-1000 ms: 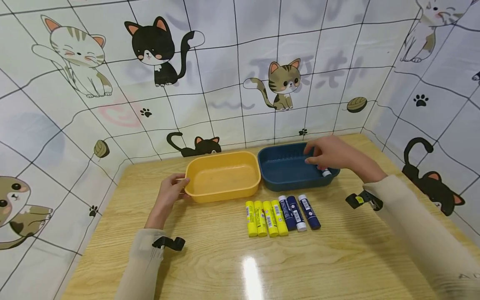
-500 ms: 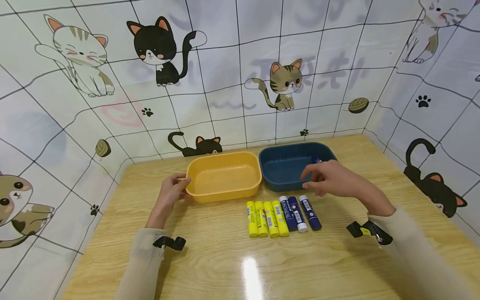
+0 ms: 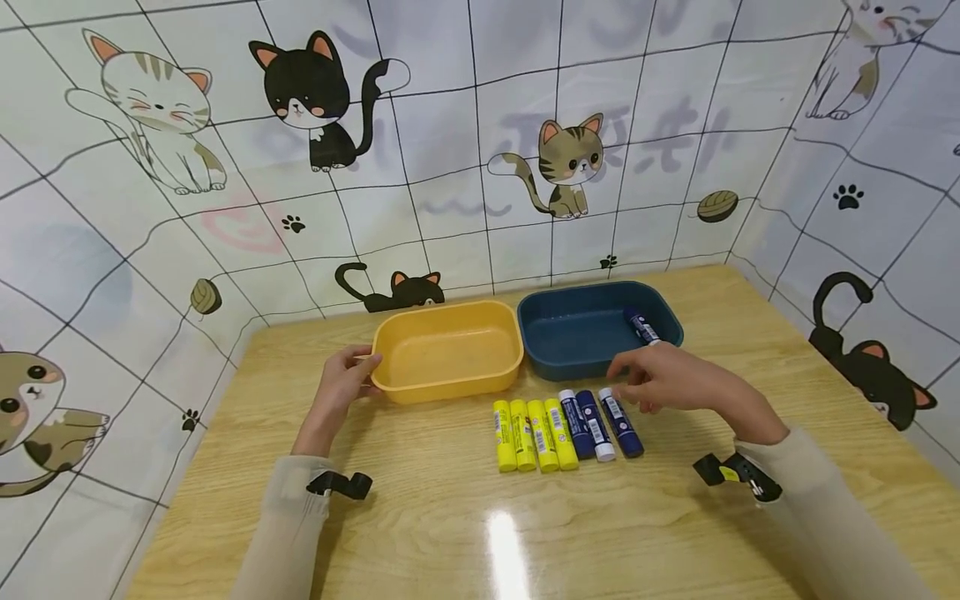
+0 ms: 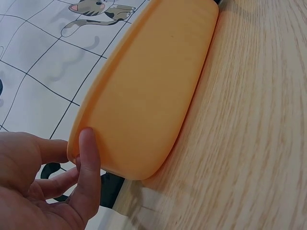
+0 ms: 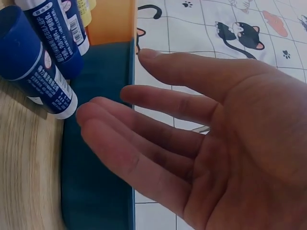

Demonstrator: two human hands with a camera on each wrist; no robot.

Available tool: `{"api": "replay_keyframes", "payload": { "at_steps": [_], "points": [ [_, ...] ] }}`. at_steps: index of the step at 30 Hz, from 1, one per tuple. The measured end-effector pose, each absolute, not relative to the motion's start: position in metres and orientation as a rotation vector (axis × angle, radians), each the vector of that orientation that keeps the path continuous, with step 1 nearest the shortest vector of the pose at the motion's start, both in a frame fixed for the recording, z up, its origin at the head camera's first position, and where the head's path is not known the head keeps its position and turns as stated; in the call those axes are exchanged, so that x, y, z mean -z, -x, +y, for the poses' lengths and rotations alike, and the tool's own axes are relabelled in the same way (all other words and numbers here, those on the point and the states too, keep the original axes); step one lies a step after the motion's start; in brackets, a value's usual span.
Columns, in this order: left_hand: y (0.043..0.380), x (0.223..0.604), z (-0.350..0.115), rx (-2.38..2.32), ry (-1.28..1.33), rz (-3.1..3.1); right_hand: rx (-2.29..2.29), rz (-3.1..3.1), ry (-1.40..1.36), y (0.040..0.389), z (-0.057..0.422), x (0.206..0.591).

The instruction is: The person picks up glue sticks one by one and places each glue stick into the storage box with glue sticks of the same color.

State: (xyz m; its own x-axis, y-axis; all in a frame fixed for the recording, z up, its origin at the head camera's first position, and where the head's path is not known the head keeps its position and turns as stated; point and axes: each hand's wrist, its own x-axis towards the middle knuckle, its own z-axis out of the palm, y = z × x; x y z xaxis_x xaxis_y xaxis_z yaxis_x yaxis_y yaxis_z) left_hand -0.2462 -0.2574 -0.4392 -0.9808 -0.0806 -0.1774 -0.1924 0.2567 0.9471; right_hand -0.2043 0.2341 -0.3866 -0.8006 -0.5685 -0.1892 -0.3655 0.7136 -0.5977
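Observation:
My left hand (image 3: 345,387) pinches the left end of a yellow plastic tray (image 3: 442,388); in the left wrist view the thumb lies over its rim and other fingers sit outside. My right hand (image 3: 671,379) is over the front right of a dark blue tray (image 3: 577,368), with nothing in its grasp. Its fingertips are near the white cap of the rightmost navy glue stick (image 3: 621,423). Beside that lie two more navy glue sticks (image 3: 575,425), one with its white cap toward me. One navy glue stick (image 3: 642,325) lies inside the blue tray, partly hidden by the hand.
Several yellow glue sticks (image 3: 534,435) lie side by side left of the navy ones, in front of the trays. Both trays stand end to end on the wooden table (image 3: 420,517). A cat-print sheet (image 3: 450,167) rises behind and on both sides.
My right hand has let go of a navy glue stick in the blue tray. It has come back toward me, to the row of sticks. My left hand stays on the yellow tray.

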Motion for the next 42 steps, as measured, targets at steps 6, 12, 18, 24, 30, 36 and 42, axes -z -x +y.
{"api": "replay_keyframes", "payload": {
  "at_steps": [6,12,18,24,30,36,42],
  "points": [
    [0.241,0.428,-0.253,-1.831,0.282,2.388,0.782,2.508,0.654,0.205,0.233,0.393],
    [0.243,0.435,-0.256,-1.853,0.276,2.395,0.775,2.477,0.620,0.207,0.228,0.398],
    [0.245,0.442,-0.258,-1.834,0.258,2.438,0.770,2.457,0.627,0.210,0.229,0.406],
    [0.245,0.443,-0.257,-1.823,0.254,2.451,0.752,2.428,0.632,0.214,0.230,0.416],
    [0.246,0.444,-0.258,-1.822,0.264,2.439,0.749,2.417,0.616,0.215,0.228,0.422],
    [0.245,0.442,-0.259,-1.821,0.256,2.423,0.707,2.434,0.609,0.215,0.226,0.424],
    [0.240,0.428,-0.254,-1.809,0.253,2.419,0.695,2.443,0.568,0.212,0.225,0.420]
  ]
}}
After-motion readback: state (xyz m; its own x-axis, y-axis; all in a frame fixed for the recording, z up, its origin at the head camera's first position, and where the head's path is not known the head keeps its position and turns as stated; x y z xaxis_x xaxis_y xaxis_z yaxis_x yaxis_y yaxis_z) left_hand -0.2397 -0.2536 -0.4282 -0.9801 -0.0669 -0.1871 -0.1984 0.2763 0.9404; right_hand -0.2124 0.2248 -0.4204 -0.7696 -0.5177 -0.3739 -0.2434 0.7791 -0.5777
